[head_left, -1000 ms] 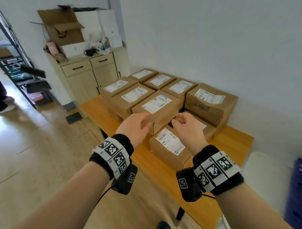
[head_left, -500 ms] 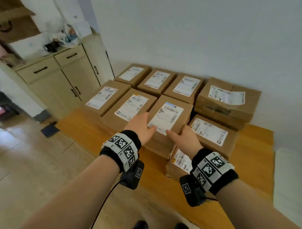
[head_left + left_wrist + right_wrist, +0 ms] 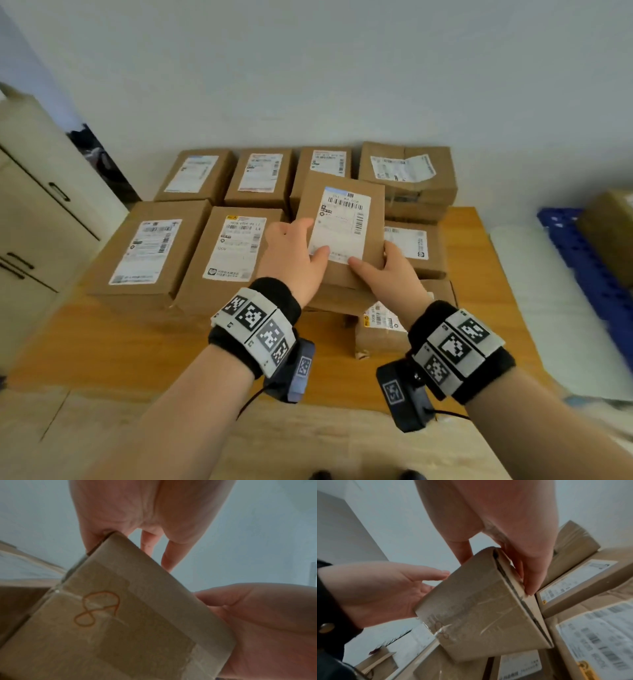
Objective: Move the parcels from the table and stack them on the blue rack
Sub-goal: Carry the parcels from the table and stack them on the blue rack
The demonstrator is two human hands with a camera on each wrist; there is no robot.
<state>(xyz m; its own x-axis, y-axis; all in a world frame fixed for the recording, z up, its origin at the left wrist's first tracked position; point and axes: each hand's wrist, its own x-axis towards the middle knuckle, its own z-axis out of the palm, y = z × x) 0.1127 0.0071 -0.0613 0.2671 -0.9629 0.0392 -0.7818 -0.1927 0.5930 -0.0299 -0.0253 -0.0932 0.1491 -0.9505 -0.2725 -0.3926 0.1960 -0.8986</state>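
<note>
Both hands are grasping one parcel [image 3: 342, 236] at the centre of the head view. At its left edge the left hand [image 3: 291, 263] is curling round the box with the thumb lying on the white shipping label [image 3: 340, 222], while the right hand [image 3: 390, 274] is clamping the lower right edge, thumb on top and fingers down the side. The parcel is tilting, its near end raised above the other parcels [image 3: 150, 253] that are sitting in rows on the wooden bench [image 3: 102, 349]. In the left wrist view, the left hand [image 3: 137, 513] is pinching the upper corner of the parcel [image 3: 120, 628], whose taped underside is carrying an orange scribble; the right hand [image 3: 265, 628] is showing at the lower right of that frame. In the right wrist view, the right hand [image 3: 505, 527] is pressing its fingers along the flap seam of the parcel [image 3: 479, 608], and the left hand [image 3: 376, 588] is cupping the opposite side. A blue rack [image 3: 582, 260] is lying at the right edge of the head view, well apart from the held parcel, with a brown box [image 3: 609, 233] on it. A cream cabinet [image 3: 41, 212] is standing at the left edge.
</note>
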